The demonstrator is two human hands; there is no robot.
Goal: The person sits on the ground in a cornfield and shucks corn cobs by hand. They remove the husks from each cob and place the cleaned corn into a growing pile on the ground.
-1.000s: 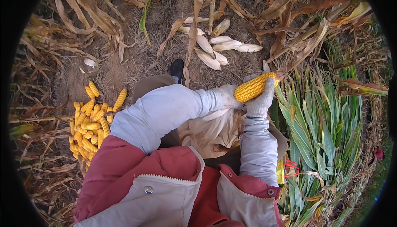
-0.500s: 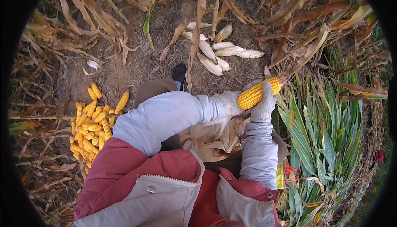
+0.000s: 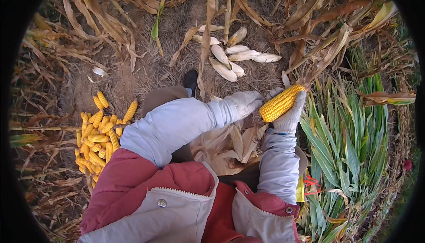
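Observation:
My right hand (image 3: 288, 118), in a pale knitted glove, is wrapped round a yellow corn ear (image 3: 282, 104). The ear is bare of husk and tilts up to the right, with its stalk end beside a dry corn stalk (image 3: 325, 63). To its left is my left hand (image 3: 243, 103), gloved too, a short way apart from the ear. Its fingers point toward the ear, loosely bent, and no object shows in them. Below both hands, pale loose husks (image 3: 230, 143) lie on the ground between my legs.
Husked yellow ears (image 3: 98, 139) are heaped at the left. Several ears in pale husks (image 3: 243, 55) lie on the ground ahead. Cut green corn leaves (image 3: 345, 141) cover the right side. Dry stalks and leaves (image 3: 106, 17) hang across the far side.
My left hand has come away from the corn ear, up and slightly left. The pale husk blurred beneath it is no longer there. My right hand and the ear have shifted slightly right.

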